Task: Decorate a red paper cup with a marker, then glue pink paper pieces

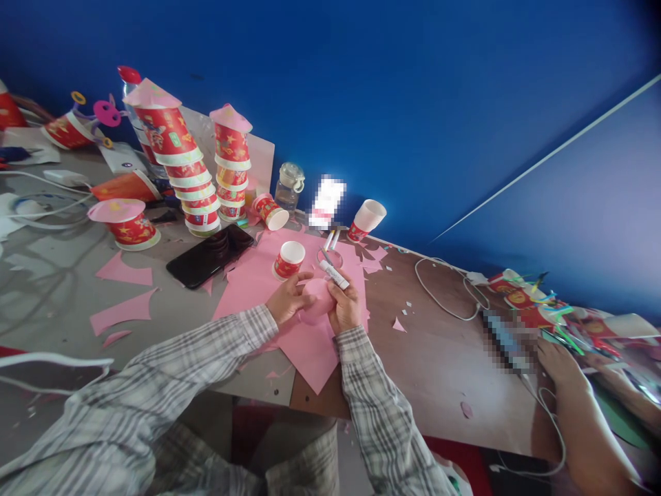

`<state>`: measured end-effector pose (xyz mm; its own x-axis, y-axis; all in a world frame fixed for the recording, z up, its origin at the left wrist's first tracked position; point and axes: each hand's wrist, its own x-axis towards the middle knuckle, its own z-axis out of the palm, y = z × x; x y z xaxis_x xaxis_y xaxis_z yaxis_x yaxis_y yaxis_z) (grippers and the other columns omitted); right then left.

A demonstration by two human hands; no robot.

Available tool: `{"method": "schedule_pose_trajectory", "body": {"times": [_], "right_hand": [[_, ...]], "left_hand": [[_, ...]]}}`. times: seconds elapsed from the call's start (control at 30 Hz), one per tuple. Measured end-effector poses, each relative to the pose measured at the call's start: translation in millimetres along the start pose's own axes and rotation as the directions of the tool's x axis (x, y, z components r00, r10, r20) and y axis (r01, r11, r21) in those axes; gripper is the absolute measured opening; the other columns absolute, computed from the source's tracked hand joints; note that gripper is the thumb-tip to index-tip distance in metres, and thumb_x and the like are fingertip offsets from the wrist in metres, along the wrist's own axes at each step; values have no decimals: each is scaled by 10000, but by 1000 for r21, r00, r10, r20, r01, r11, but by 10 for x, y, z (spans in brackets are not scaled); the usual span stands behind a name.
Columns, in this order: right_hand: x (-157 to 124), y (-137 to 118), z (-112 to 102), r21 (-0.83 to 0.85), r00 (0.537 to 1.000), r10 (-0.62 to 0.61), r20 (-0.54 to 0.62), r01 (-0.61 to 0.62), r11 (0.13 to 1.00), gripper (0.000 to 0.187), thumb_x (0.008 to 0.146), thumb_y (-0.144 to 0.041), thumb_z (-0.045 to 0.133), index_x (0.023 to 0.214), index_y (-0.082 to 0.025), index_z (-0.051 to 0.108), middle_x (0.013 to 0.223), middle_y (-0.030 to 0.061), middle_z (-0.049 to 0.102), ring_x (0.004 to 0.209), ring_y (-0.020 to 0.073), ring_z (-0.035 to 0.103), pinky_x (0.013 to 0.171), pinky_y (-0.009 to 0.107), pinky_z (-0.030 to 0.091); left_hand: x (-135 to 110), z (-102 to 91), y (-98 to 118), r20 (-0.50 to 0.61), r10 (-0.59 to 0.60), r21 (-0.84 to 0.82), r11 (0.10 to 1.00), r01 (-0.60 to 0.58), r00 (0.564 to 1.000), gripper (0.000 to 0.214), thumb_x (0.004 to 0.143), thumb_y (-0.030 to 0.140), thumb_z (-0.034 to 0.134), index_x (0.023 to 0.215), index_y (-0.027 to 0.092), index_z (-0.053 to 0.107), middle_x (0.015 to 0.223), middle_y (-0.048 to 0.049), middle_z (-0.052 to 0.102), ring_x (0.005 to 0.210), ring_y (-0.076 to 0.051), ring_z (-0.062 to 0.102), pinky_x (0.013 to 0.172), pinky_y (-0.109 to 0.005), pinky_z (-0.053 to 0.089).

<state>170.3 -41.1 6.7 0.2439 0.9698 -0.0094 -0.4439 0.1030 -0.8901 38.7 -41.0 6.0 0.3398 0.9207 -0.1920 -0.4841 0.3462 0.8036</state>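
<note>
My left hand pinches the edge of a rounded piece of pink paper. A white glue stick is in my right hand, whose fingers also touch the right side of that paper. Both hands are above a large pink sheet spread over the table. Just beyond my left hand stands a short red paper cup with its white opening up. Behind the glue stick lie scissors, partly hidden by it.
Two stacked-cup towers with pink cone tops rise at the back left. A black phone lies before them. A glass jar and white cups stand by the blue wall. Another person's arm is at right.
</note>
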Motion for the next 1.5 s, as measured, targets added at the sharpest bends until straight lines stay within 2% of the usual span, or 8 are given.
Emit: {"method": "schedule_pose_trajectory", "body": {"times": [0.13,0.27,0.5,0.7,0.97,1.3,1.4,1.5], "right_hand": [[-9,-6,12,16,998,51,33,-52,999,416,544,-191,685,942,-195,564,714,-41,591,667,99,534,680,243,437],[-13,-10,24,29,998,69,3,-69,997,437,530,-192,695,946,-197,563,712,-45,592,666,99,535,684,239,440],[29,0,-21,42,998,62,-3,-61,997,430,543,-199,687,950,-202,549,737,-43,580,663,94,528,689,248,446],[79,-59,-53,24,1000,16,-21,-15,1000,416,546,-200,678,944,-182,556,717,-41,565,652,95,520,673,251,445],[78,-53,-49,27,998,38,-39,-37,999,427,532,-202,685,939,-185,557,732,-37,568,664,100,521,663,251,450],[98,-69,-66,89,994,94,-63,-88,992,396,527,-195,692,907,-189,581,816,3,631,711,137,574,682,290,496],[99,-73,-74,84,992,124,-25,-122,989,379,544,-209,689,906,-188,579,777,-9,627,695,136,577,668,287,501],[97,-77,-71,82,989,145,13,-145,986,381,570,-218,673,935,-189,568,786,-8,630,710,143,587,675,296,504]], "left_hand": [[-17,19,23,14,-21,-53,998,21,1000,772,353,244,822,1029,158,460,756,-20,610,651,-144,563,611,-270,441],[-29,39,29,7,-23,-88,996,23,1000,733,340,238,828,987,155,494,827,-36,618,703,-151,575,644,-273,455],[-6,-2,12,21,-37,-12,999,37,999,727,372,265,811,1016,161,489,780,-42,625,686,-168,580,617,-278,446],[-3,-13,11,-13,36,96,995,-34,999,596,407,255,780,932,142,520,639,7,587,580,-118,525,566,-251,407],[13,-35,43,-52,78,123,990,-71,996,576,396,274,779,902,143,537,530,59,515,521,-100,504,552,-246,407],[37,-73,44,-20,120,116,986,-117,993,532,550,528,662,894,145,530,666,-17,595,595,-139,551,601,-303,461],[10,-67,28,54,212,213,952,-219,976,474,640,458,607,1004,172,506,737,-26,587,637,-148,551,605,-302,466],[-42,-59,1,157,360,443,807,-392,920,469,722,293,525,1173,224,418,871,-51,563,668,-145,532,621,-303,468]]}}
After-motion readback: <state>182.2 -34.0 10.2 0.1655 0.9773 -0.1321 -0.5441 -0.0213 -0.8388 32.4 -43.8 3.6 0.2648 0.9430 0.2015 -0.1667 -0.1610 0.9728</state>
